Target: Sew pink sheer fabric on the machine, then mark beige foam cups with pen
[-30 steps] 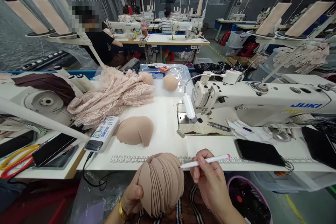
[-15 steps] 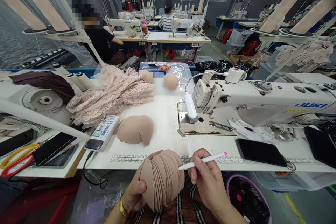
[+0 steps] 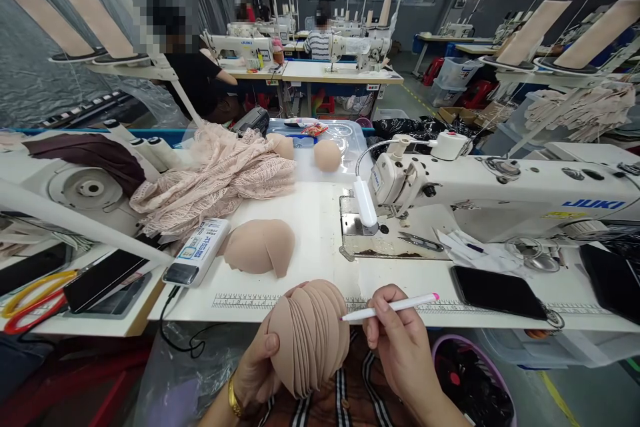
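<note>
A fanned stack of beige bra cups is held over the front edge of the table by my left hand, its thumb pressing the nearest cup. My right hand is closed round a white marker pen with a pink end. The pen's tip points left and lies at the right edge of the stack; whether it touches is hard to tell. More beige cups lie on the white table behind the stack. Part of my left fingers is hidden behind the cups.
A sewing machine stands at right, with thread snips on its bed and a black phone in front. Pale lace fabric is heaped at left beside a white power bank. A co-worker sits beyond.
The stack of bra cups has shifted slightly up and tilted a little in my left hand. The pen has moved slightly to the right, with its tip still at the stack's edge.
</note>
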Action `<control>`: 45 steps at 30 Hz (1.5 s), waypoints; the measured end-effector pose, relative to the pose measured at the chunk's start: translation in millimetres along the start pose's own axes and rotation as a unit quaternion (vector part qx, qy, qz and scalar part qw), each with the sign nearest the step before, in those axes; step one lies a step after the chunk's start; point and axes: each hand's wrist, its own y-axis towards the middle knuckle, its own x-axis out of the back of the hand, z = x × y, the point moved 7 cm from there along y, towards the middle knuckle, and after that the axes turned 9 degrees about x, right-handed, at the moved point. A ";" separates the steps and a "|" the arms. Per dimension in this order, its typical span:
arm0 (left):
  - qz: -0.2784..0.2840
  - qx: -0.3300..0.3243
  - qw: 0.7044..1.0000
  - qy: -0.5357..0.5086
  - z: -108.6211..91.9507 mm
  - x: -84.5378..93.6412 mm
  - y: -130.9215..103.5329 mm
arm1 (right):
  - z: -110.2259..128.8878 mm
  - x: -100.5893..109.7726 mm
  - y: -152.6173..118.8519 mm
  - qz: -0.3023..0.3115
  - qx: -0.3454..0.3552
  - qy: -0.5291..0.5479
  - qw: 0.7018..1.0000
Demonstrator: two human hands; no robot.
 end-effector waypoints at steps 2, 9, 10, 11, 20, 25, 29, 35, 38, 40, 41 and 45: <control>-0.002 0.001 1.000 0.000 1.0 0.8 -0.2 | -0.1 0.1 1.2 -0.005 0.004 -0.002 1.000; -0.021 0.000 1.000 -0.007 1.3 2.0 -1.5 | -4.7 -1.2 3.9 -0.021 -0.004 -0.002 1.000; -0.027 -0.003 1.000 -0.006 0.6 2.1 -1.8 | -5.4 -2.4 3.9 -0.019 -0.007 0.000 1.000; -0.034 -0.005 0.999 -0.003 0.1 2.4 -2.1 | -5.8 -4.0 3.9 -0.017 -0.013 0.004 1.000; -0.077 -0.005 0.997 0.016 9.8 19.9 -4.1 | 0.1 -7.6 6.3 -0.013 -0.008 0.021 1.000; -0.072 -0.006 0.997 0.019 12.7 22.1 -4.4 | -5.6 -8.9 2.8 0.023 0.013 -0.032 0.999; -0.085 0.001 0.996 0.024 12.5 23.7 -6.1 | -4.0 -15.2 2.0 0.047 0.016 -0.020 0.999; -0.096 -0.005 0.995 0.034 10.0 20.5 -6.8 | -2.0 -16.0 2.4 0.042 0.022 -0.037 0.998; -0.077 0.004 0.996 0.035 8.5 13.2 -6.2 | -2.8 -20.8 1.7 0.061 0.014 -0.038 0.997; -0.083 -0.006 0.996 0.031 5.7 12.8 -6.7 | -1.2 -22.2 1.6 0.061 0.011 -0.025 0.998; -0.089 -0.012 0.996 0.029 4.3 13.4 -7.2 | 0.0 -21.6 1.7 0.054 0.011 -0.021 0.998; -0.093 -0.010 0.995 0.025 2.5 12.5 -7.9 | 2.3 -19.6 1.8 0.039 0.012 -0.043 0.998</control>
